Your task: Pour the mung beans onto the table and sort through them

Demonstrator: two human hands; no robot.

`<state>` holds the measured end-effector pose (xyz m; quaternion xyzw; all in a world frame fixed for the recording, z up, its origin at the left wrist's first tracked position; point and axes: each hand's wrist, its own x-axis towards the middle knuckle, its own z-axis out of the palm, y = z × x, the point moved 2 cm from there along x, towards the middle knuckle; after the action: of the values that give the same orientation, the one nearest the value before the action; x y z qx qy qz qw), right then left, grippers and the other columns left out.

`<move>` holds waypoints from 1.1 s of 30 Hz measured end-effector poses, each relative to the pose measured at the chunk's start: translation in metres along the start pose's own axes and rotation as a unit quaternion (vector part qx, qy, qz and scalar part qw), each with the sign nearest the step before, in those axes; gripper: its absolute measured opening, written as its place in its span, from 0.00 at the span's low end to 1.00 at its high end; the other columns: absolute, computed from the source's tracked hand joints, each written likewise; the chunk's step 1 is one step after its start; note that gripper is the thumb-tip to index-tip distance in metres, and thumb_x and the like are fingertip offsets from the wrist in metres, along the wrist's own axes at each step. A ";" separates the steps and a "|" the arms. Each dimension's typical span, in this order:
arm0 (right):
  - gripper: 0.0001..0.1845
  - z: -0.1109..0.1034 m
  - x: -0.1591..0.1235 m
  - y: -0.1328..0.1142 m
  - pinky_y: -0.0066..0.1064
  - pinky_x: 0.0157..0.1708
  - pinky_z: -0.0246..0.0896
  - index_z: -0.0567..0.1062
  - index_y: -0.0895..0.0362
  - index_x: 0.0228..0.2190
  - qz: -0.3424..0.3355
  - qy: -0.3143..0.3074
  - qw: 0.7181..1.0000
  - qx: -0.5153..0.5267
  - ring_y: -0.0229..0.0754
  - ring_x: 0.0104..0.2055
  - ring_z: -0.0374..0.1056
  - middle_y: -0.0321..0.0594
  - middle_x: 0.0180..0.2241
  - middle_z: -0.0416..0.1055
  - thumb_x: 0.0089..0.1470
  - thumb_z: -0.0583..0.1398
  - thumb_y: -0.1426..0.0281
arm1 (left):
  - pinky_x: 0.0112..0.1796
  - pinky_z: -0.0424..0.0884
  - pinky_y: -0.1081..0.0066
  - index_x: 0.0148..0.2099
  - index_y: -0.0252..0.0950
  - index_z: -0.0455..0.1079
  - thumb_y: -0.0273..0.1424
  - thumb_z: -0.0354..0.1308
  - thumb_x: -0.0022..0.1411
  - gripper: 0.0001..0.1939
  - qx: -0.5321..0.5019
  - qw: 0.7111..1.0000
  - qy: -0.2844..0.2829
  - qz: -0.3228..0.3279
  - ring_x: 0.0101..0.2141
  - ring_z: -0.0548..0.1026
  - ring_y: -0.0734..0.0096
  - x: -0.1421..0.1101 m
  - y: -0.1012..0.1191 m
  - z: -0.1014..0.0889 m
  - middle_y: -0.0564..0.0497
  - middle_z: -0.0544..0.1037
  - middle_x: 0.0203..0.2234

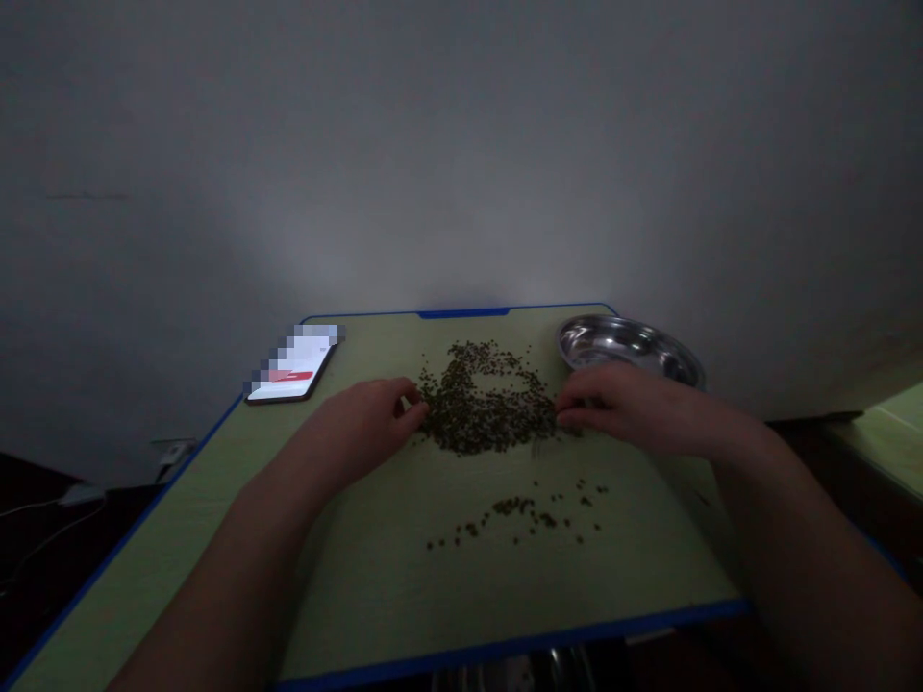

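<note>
A loose heap of small dark brown-green grains, seed-like [483, 423], is spread on the light green table [346, 586], with a bare patch in its upper middle. At the heap's left edge is my left hand [379, 415], its fingers curled and the thumb and fingertips drawn together. My right hand [620, 404] touches the heap's right edge with its fingers pressed together in a pinch. What either pinch holds, if anything, is too small to make out. Nearer to me lies a thin scatter of the same grains [515, 505], apart from the heap.
Behind my right hand a shiny metal bowl [670, 358] stands at the table's far right, partly hidden by that hand. A phone with a lit screen [292, 370] lies at the far left. A grey wall [461, 173] rises behind the table's blue-edged back.
</note>
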<state>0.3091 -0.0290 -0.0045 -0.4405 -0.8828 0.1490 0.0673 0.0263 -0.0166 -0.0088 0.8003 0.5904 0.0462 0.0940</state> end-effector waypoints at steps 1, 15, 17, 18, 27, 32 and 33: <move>0.12 0.001 0.000 0.001 0.31 0.28 0.57 0.77 0.55 0.30 0.003 -0.009 1.000 0.002 0.39 0.29 0.68 0.38 0.28 0.75 0.59 0.56 0.65 | 0.30 0.65 0.67 0.41 0.39 0.73 0.43 0.46 0.63 0.19 0.000 1.000 0.000 0.000 0.31 0.75 0.63 0.000 0.000 0.000 0.46 0.79 0.34; 0.11 0.023 0.021 -0.018 0.32 0.33 0.59 0.78 0.55 0.33 -0.010 0.078 0.995 -0.063 0.42 0.33 0.68 0.42 0.32 0.75 0.60 0.56 0.67 | 0.30 0.65 0.66 0.40 0.39 0.73 0.42 0.46 0.62 0.18 -0.004 1.000 0.010 0.008 0.31 0.75 0.62 0.001 0.000 0.001 0.45 0.80 0.34; 0.11 0.026 0.023 -0.024 0.31 0.34 0.59 0.78 0.56 0.33 -0.017 0.094 0.994 -0.058 0.41 0.34 0.68 0.41 0.32 0.74 0.60 0.56 0.68 | 0.30 0.65 0.66 0.40 0.39 0.73 0.42 0.46 0.62 0.18 -0.004 1.000 0.010 0.011 0.30 0.75 0.63 0.001 0.000 0.001 0.45 0.80 0.34; 0.11 0.027 0.024 -0.027 0.31 0.35 0.59 0.78 0.56 0.33 -0.020 0.100 0.993 -0.053 0.41 0.34 0.68 0.41 0.32 0.74 0.60 0.56 0.68 | 0.30 0.65 0.66 0.40 0.39 0.73 0.43 0.46 0.62 0.18 -0.003 1.000 0.011 0.012 0.30 0.75 0.63 0.001 -0.001 0.002 0.45 0.80 0.34; 0.10 0.030 0.026 -0.036 0.32 0.35 0.58 0.77 0.57 0.33 0.001 0.124 0.991 -0.050 0.41 0.34 0.68 0.41 0.32 0.73 0.61 0.56 0.69 | 0.31 0.66 0.66 0.41 0.38 0.73 0.43 0.46 0.62 0.18 -0.008 1.000 0.016 0.012 0.31 0.75 0.62 0.002 -0.004 0.002 0.44 0.80 0.34; 0.13 0.018 0.002 -0.031 0.32 0.32 0.58 0.75 0.56 0.31 0.003 0.135 0.991 -0.011 0.40 0.31 0.67 0.39 0.29 0.73 0.62 0.53 0.67 | 0.32 0.67 0.66 0.41 0.38 0.73 0.43 0.46 0.62 0.19 -0.008 0.999 0.023 0.022 0.31 0.75 0.63 0.001 -0.004 0.001 0.44 0.80 0.35; 0.14 0.017 -0.004 -0.029 0.32 0.32 0.58 0.75 0.56 0.31 0.010 0.122 0.992 0.001 0.40 0.31 0.67 0.39 0.29 0.73 0.62 0.53 0.66 | 0.32 0.67 0.66 0.41 0.38 0.73 0.43 0.46 0.63 0.19 -0.009 0.999 0.023 0.023 0.31 0.75 0.63 0.001 -0.004 0.001 0.44 0.80 0.35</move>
<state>0.2855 -0.0524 -0.0109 -0.4641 -0.8633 0.0955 0.1736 0.0226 -0.0148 -0.0103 0.8114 0.5736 0.0721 0.0862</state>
